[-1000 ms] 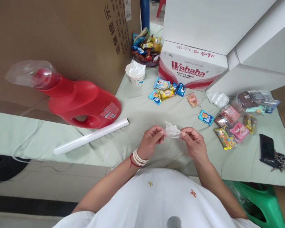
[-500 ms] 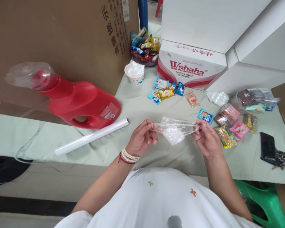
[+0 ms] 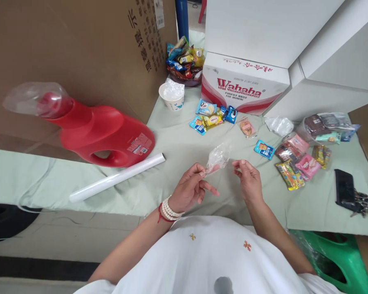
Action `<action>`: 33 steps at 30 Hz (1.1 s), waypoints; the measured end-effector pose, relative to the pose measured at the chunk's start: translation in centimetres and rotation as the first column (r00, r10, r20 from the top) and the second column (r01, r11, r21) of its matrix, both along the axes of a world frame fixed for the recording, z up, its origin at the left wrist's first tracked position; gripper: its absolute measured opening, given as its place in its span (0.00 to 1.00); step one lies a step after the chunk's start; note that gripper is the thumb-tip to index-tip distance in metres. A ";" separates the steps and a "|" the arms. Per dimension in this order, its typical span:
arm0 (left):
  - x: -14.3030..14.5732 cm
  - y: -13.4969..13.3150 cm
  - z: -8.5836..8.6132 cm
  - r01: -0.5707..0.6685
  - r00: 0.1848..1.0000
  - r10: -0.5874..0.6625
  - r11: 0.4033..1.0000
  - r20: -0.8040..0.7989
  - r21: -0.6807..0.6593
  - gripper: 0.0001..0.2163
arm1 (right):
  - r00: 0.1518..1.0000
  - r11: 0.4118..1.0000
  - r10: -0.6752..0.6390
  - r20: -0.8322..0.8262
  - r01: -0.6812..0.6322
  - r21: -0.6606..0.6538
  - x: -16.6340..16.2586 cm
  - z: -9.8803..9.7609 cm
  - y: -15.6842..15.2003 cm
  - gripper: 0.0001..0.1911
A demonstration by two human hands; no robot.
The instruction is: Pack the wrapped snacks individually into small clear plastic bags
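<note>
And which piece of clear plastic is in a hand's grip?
The crumpled piece pinched in the left hand. No hand touches the one in the paper cup or the one over the neck of the red bottle.

There is room to pass over the middle of the worktop (image 3: 182,143), between the white roll (image 3: 119,177) at left and the blue packet (image 3: 264,149) at right, though the clear plastic (image 3: 218,157) intrudes there. The red bottle (image 3: 107,128) blocks the left, bunched snack packets (image 3: 308,166) the right, the Wahaha carton (image 3: 243,83) the far side.
</note>
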State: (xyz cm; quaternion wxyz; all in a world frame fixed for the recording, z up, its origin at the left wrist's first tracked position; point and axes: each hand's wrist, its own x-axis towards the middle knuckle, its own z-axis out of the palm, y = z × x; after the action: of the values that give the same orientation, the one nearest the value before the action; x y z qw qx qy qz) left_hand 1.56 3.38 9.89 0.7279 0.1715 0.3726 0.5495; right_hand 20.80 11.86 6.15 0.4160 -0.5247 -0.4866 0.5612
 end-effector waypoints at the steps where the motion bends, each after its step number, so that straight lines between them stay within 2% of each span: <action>1: 0.0 -0.1 0.0 0.015 1.000 -0.015 1.000 0.009 0.003 0.17 | 1.000 1.000 0.016 0.005 -0.016 0.000 -0.1 0.1 0.0 0.23; 3: 0.1 -0.2 -0.1 0.055 0.998 -0.055 0.998 0.034 0.011 0.17 | 0.999 0.999 0.049 0.017 -0.049 -0.016 -0.3 0.3 -0.2 0.23; 7: 0.2 -0.2 -0.3 0.085 0.994 -0.084 0.996 0.065 -0.002 0.17 | 0.998 0.998 0.056 0.027 -0.056 0.001 -1.1 0.2 -0.3 0.16; 10: -0.5 0.2 -0.8 -0.029 0.998 0.030 0.999 0.062 -0.019 0.16 | 1.000 0.999 0.005 0.009 -0.006 0.044 -1.2 0.0 0.0 0.14; 14: -1.6 1.0 -1.1 -0.171 0.980 0.172 0.985 0.102 -0.025 0.16 | 0.988 0.998 0.036 -0.153 -0.044 -0.048 -1.3 0.4 -0.1 0.13; 17: -1.1 1.3 -1.2 -0.247 0.963 0.247 0.969 0.105 -0.021 0.21 | 0.975 0.994 0.050 -0.218 -0.071 -0.086 -1.8 0.7 -0.6 0.13; 19: 0.0 1.5 -1.7 -0.320 0.947 0.320 0.947 0.016 -0.020 0.25 | 0.972 0.994 0.062 -0.225 -0.082 -0.079 -2.3 0.7 -1.0 0.13; 21: 1.2 1.8 -2.5 -0.377 0.918 0.369 0.926 -0.144 -0.033 0.24 | 0.975 0.992 0.097 -0.201 -0.110 -0.056 -2.9 0.4 -1.6 0.12; 24: 2.5 2.3 -3.9 -0.384 0.855 0.346 0.923 -0.385 -0.023 0.17 | 0.978 0.988 0.143 -0.151 -0.151 -0.040 -3.5 -0.1 -2.1 0.11; 26: 2.7 2.5 -4.5 -0.379 0.824 0.342 0.925 -0.451 0.010 0.15 | 0.982 0.990 0.124 -0.142 -0.132 -0.046 -3.5 -0.2 -2.1 0.11; 28: 2.3 2.5 -4.7 -0.379 0.848 0.345 0.925 -0.402 -0.006 0.16 | 0.990 0.996 0.058 -0.130 -0.066 -0.061 -2.9 0.1 -1.6 0.13; 30: 1.6 2.4 -4.5 -0.365 0.905 0.335 0.928 -0.262 -0.073 0.17 | 0.991 0.996 0.016 -0.132 -0.026 -0.080 -2.0 0.7 -0.8 0.15; 33: 0.8 2.0 -4.0 -0.330 0.944 0.324 0.936 -0.060 -0.125 0.18 | 0.982 0.991 0.087 -0.167 -0.103 -0.090 -0.5 1.4 0.5 0.16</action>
State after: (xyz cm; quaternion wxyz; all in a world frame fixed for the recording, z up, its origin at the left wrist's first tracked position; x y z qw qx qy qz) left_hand 2.36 5.36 5.91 0.6290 0.0686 0.4457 0.6333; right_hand 20.33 12.34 7.57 0.4006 -0.4734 -0.4472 0.6445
